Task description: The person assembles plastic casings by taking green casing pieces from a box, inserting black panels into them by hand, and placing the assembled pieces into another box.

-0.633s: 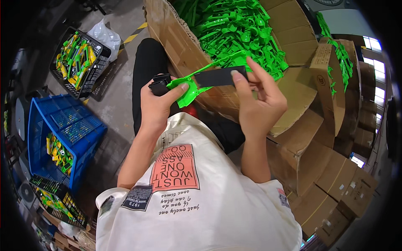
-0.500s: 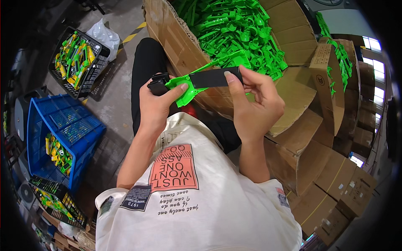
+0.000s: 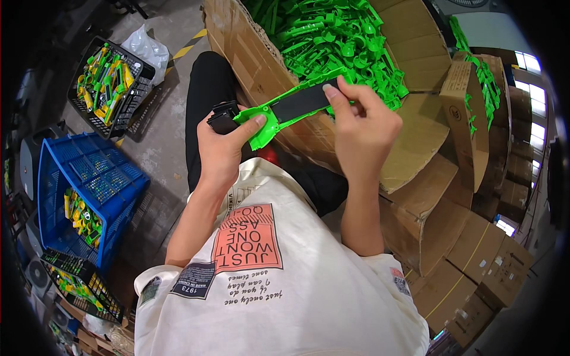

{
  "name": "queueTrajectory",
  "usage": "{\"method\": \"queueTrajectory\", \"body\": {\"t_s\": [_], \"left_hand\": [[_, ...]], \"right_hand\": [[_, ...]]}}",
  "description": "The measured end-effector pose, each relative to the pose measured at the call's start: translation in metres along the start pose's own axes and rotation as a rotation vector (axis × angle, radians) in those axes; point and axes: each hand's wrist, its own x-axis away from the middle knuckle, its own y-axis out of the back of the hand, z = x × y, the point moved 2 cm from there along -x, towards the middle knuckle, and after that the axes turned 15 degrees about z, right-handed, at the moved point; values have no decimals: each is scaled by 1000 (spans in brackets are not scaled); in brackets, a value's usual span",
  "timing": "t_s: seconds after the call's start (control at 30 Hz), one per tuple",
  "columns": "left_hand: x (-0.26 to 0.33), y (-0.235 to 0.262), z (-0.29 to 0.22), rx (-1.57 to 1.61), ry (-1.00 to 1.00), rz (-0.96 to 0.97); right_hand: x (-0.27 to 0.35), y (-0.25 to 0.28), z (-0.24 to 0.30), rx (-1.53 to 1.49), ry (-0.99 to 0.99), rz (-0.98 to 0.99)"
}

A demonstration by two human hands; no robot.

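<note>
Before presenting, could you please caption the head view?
Left hand holds green part; right hand grips black strip over it.

left hand [image 3: 217, 147]: left of frame centre, gripping, thumb [image 3: 249, 128] extended | right hand [image 3: 369, 123]: right of centre, pinching | left forearm [image 3: 196, 222]: slanted | right forearm [image 3: 362, 216]: near upright
</note>
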Motion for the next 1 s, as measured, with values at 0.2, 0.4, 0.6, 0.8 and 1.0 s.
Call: {"method": "queueTrajectory", "body": {"t_s": [0.2, 0.4, 0.6, 0.8, 1.0], "left_hand": [[-1, -2, 2, -12, -19, -9], [-1, -3, 0, -2, 1, -10], [1, -11, -16, -78, -52, -47], [-3, -4, -14, -141, -53, -4], [-1, 3, -8, -139, -45, 17]], "right_hand": [[2, 1, 12, -15, 170, -59], [2, -3, 14, 126, 264, -61], [-1, -13, -36, -157, -86, 82], [2, -9, -23, -96, -95, 58], [-9, 8, -6, 245, 102, 1]]}}
